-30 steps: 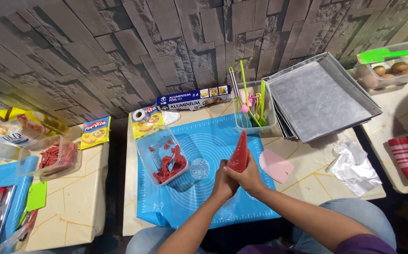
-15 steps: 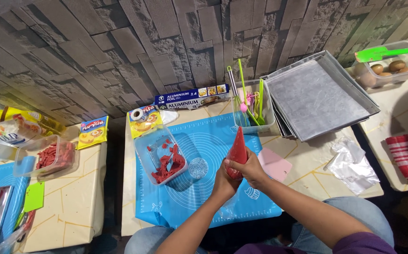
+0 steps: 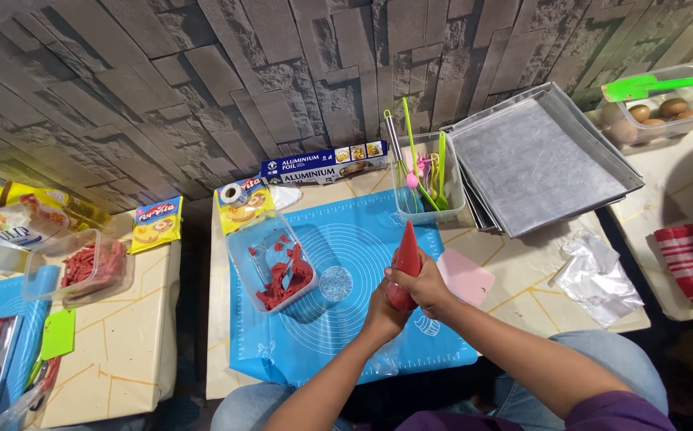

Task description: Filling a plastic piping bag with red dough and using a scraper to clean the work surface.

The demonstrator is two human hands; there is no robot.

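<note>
1. Left hand (image 3: 382, 313): closed around the lower, wide end of the red piping bag (image 3: 404, 263), gripping it from the left side.
2. Right hand (image 3: 422, 283): closed around the middle of the same bag, fingers wrapped over its front. The two hands touch each other.
3. Piping bag: held upright over the blue silicone mat (image 3: 338, 307), pointed tip up, body full of red filling. It sits above the right half of the mat, near the person's front edge.
4. Clear plastic container (image 3: 271, 267): rests on the mat to the left of the hands, apart from them. Only some red paste remains on its bottom and walls.
5. Progress judgement: the bag appears loaded and the container largely emptied; no piped shapes are visible on the mat or on the stacked metal trays (image 3: 538, 164) behind the mat on the right, so piping appears not yet done.
6. Surroundings: a clear tub of utensils (image 3: 426, 187) stands at the mat's far edge; a pink scraper (image 3: 465, 277) lies just right of the hands.
</note>
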